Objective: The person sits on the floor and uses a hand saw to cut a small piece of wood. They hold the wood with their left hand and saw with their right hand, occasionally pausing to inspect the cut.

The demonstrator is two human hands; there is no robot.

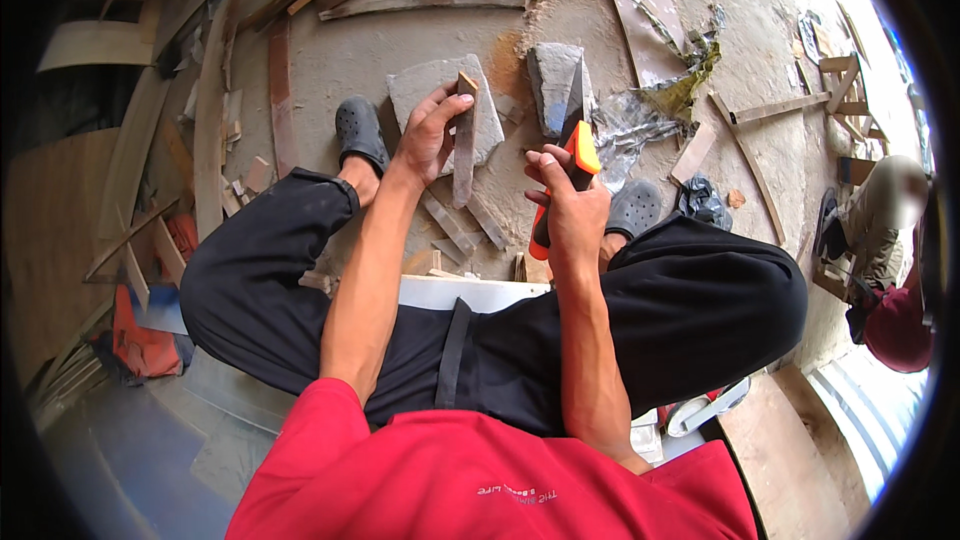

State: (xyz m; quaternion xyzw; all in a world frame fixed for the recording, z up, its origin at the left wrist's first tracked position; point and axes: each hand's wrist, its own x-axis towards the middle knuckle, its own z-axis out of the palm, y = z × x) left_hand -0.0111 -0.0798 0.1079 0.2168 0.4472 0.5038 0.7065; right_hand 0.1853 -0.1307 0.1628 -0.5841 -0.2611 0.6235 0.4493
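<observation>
My left hand (432,135) pinches a short, narrow wooden strip (464,155) near its upper end. The strip hangs roughly upright, weathered grey with a paler tan end. In my right hand (572,198) is a handsaw with an orange and black handle (584,150); some fingers are lifted off the grip. Its dark tapered blade (575,100) points away from me. Saw and strip are apart. Beneath and beyond the strip lies a flat grey concrete slab (408,90). A smaller concrete block (548,65) lies behind the saw blade.
Wood offcuts (450,223) lie between my feet, before a white board edge (470,292). Crumpled plastic sheeting (625,130) is at right of the block. Long boards (215,110) line the left. Another person's leg (890,205) shows at far right, near a wooden frame (845,90).
</observation>
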